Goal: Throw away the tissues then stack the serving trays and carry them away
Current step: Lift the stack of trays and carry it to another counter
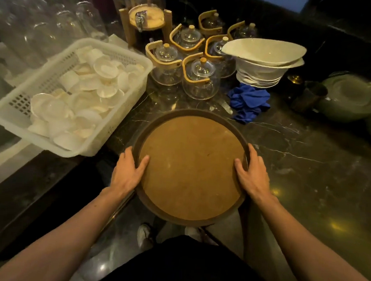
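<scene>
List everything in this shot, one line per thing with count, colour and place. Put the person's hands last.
serving tray: one visible (any stacked beneath cannot be told), round, dark rim with brown inner surface, centre, half over the counter edge
white basket: one, left of the tray, full of small white dishes
glass teapots: six, clear with wooden handles, behind the tray
drink dispenser: one, glass on a wooden stand, back centre
white bowls: one stack, back right
blue cloth: one, crumpled, in front of the bowls
glasses: many, clear, back left
counter: dark marble
left hand: gripping the tray's left rim
right hand: gripping the tray's right rim
</scene>
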Tool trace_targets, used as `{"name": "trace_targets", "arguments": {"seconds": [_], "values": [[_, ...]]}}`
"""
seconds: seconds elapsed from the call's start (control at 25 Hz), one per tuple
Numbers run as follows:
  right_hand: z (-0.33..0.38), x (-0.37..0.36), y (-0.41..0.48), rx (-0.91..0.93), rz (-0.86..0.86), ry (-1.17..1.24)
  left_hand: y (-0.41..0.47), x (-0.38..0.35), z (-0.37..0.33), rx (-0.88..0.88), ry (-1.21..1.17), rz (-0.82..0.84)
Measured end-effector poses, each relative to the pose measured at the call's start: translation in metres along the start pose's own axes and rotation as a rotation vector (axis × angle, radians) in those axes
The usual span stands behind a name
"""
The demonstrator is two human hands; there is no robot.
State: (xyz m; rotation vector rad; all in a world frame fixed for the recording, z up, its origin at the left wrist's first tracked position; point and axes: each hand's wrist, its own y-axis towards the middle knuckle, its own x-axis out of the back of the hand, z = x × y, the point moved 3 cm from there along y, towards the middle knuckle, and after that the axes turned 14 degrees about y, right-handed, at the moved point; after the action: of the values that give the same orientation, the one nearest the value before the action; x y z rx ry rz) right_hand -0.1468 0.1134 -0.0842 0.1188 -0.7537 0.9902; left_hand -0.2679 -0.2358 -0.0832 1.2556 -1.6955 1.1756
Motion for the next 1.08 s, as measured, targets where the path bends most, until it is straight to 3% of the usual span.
{"name": "trace_targets", "arguments": {"seconds": [0.24,0.56,0.88,1.08], "values": [[0.014,-0.004,0.023,0.187,0.160,0.086,-0.075,0.009,0.011,0.185,-0.109,-0.260],[0.115,-0.035,-0.036,0.533,0.366,0.216,-0.217,0.077,0.057,0.388,-0.188,-0.671],[0.222,-0.064,-0.208,0.850,0.652,0.311,-0.439,0.121,0.115,0.646,-0.266,-1.003],[0.266,-0.070,-0.351,0.979,0.822,0.411,-0.598,0.157,0.139,0.770,-0.212,-1.099]]}}
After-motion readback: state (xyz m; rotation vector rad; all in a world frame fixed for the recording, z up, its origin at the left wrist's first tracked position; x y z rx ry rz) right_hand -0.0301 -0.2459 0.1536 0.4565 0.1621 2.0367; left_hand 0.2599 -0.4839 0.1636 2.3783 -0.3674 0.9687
